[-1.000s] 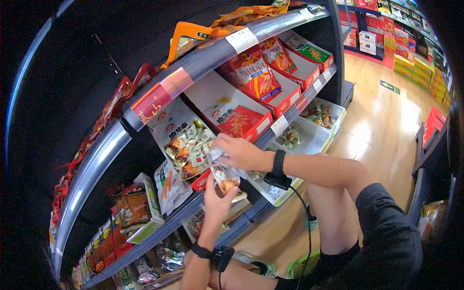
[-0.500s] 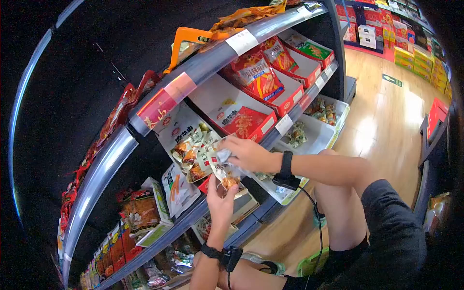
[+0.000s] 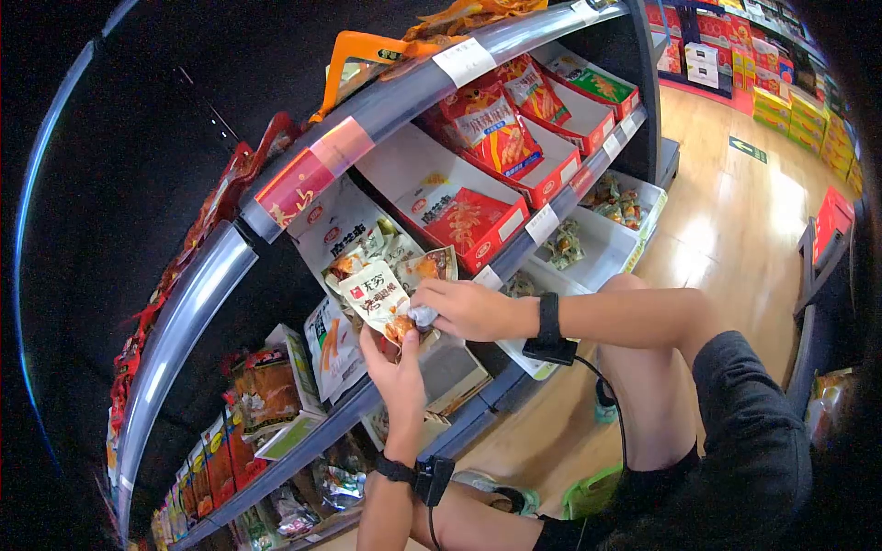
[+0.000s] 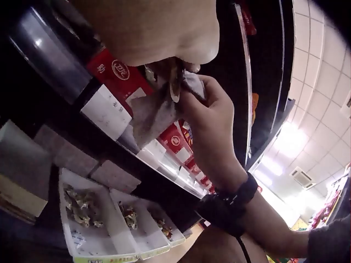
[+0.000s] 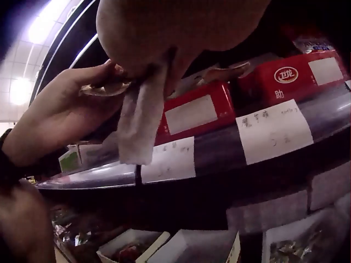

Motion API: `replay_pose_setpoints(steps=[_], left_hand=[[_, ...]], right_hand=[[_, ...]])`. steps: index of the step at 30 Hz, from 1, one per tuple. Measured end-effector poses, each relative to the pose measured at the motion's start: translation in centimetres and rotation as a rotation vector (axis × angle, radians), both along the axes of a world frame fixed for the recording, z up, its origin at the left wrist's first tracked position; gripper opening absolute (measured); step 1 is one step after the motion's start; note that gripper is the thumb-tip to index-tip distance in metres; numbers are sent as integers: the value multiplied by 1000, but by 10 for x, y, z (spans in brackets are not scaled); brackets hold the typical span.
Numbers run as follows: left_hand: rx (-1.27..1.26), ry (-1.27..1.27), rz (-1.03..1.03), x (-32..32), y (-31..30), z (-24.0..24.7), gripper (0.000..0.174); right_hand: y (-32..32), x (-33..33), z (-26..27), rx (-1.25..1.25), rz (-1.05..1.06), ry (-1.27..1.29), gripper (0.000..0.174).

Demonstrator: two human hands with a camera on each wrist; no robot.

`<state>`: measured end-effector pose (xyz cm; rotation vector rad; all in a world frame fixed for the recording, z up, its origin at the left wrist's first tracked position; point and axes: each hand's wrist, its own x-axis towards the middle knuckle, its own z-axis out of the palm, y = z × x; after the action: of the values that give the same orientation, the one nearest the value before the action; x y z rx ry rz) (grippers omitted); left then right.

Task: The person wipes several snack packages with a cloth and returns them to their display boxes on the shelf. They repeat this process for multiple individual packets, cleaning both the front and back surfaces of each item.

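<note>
In the head view my left hand [image 3: 397, 381] grips a small snack packet [image 3: 375, 286] by its lower end, thumb on the printed front. The packet is pale, with dark lettering and a brown food picture. My right hand [image 3: 476, 310] pinches a crumpled grey-white cloth [image 3: 423, 315] against the packet's lower right edge. The cloth [image 5: 140, 123] hangs below the right hand in the right wrist view; most of the packet is hidden there. Behind the held packet, similar packets [image 3: 430, 266] fill an open box on the shelf.
Red-fronted boxes [image 3: 501, 230] of snack bags line the sloping shelf, with price labels [image 3: 542, 224] along its edge. Below stand white trays [image 4: 98, 241] of small wrapped pieces. A curved clear rail [image 3: 193, 317] runs above at left. The wooden floor [image 3: 707, 211] lies to the right.
My left hand has tilted the packet to the left, and its printed front now faces up. My right hand with the cloth has shifted from the packet's upper part to its lower right edge.
</note>
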<state>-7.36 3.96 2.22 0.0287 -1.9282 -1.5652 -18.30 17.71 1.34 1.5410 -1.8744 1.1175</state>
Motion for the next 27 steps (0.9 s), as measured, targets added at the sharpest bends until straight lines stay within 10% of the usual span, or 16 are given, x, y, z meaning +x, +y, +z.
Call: replay_pose_setpoints(steps=[20,27], left_hand=[[-261,-150,-190,7,28,-14,39],[489,-180,-159,-2,9,-16,24]], right_hand=[[9,-5,22,-102,-121,39,27],[-1,36,11,-9,-14,217,40]])
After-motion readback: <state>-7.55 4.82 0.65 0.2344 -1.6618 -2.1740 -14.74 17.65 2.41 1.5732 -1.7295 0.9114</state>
